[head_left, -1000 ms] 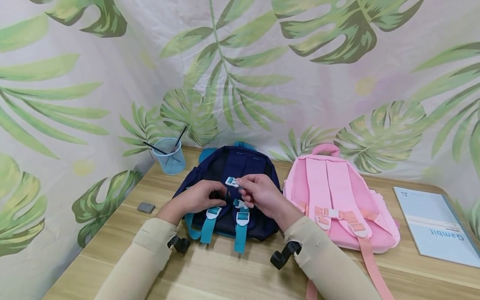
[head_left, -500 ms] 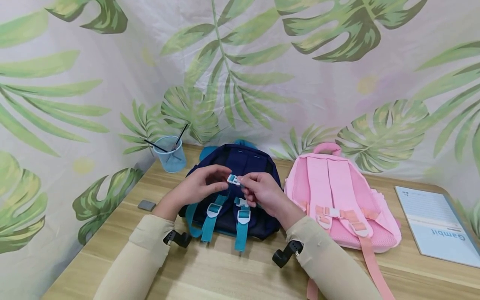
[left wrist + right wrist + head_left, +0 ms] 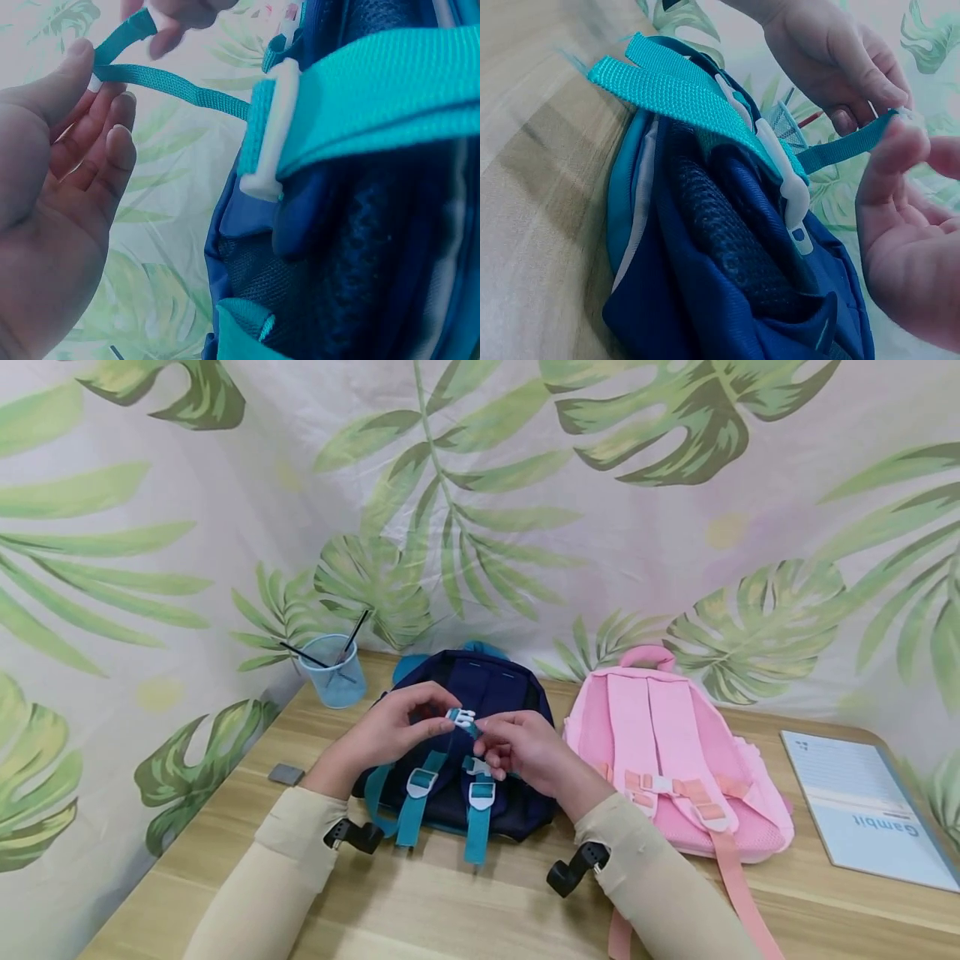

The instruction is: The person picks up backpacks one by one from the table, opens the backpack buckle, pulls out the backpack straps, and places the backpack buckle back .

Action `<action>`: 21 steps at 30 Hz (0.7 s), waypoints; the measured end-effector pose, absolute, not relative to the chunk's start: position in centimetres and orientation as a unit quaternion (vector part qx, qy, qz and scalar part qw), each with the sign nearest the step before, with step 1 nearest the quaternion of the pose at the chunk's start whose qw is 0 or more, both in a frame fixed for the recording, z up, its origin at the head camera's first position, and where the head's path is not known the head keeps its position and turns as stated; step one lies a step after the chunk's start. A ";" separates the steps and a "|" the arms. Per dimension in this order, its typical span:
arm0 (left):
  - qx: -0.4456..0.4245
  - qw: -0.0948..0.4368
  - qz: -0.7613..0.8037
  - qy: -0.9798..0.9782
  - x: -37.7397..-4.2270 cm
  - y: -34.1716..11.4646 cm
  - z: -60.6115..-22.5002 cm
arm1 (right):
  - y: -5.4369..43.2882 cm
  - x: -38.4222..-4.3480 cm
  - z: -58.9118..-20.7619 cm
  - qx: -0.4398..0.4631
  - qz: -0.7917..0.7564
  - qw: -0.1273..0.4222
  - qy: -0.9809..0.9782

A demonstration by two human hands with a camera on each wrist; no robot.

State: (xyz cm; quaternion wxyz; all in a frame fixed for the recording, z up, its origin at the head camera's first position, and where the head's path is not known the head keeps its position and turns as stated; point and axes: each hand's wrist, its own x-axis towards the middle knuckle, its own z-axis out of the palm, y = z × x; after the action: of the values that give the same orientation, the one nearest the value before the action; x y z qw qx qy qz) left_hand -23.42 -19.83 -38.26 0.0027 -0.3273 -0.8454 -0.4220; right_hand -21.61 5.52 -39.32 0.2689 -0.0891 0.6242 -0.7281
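The dark blue backpack [image 3: 491, 681] lies on the table, its shoulder straps up. Over it, my left hand [image 3: 390, 727] pinches a white plastic buckle [image 3: 462, 717] between thumb and fingers. My right hand [image 3: 534, 756] pinches the end of the teal webbing strap [image 3: 126, 34] that runs through this buckle. The left wrist view shows the strap's other length going from the buckle back to the backpack. Another white buckle piece [image 3: 477, 767] sits on the right shoulder strap, just below my right hand. White strap adjusters [image 3: 422, 782] with hanging teal tails are lower down.
To the right lies a pink backpack [image 3: 630, 710] with an orange strap trailing toward the front edge. Farther right is a blue notebook [image 3: 862, 810]. A blue mesh pen cup [image 3: 333, 681] stands at the back left, near a small grey block [image 3: 287, 774].
My left hand has risen from the left strap to the buckle and now pinches it. The buckle has turned, and my right hand's fingers have shifted from the buckle to the strap end.
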 end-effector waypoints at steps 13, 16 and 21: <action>-0.325 -0.001 -0.437 -0.838 -23.6 -19.7 -38.4 | 4.8 -21.9 -40.1 -0.072 -0.731 0.283 0.617; -0.329 -0.004 -0.439 -0.836 -23.6 -19.7 -38.4 | 4.6 -21.8 -40.0 -0.078 -0.733 0.283 0.614; -0.336 -0.002 -0.436 -0.835 -23.7 -19.7 -38.6 | 4.4 -21.8 -39.7 -0.091 -0.738 0.280 0.608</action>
State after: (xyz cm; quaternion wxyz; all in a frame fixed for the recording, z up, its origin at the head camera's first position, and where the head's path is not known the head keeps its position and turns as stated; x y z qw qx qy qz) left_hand -23.65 -19.70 -38.57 -0.0018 -0.3356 -0.8350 -0.4361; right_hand -21.77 4.40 -39.68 0.2799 -0.0906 0.6078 -0.7375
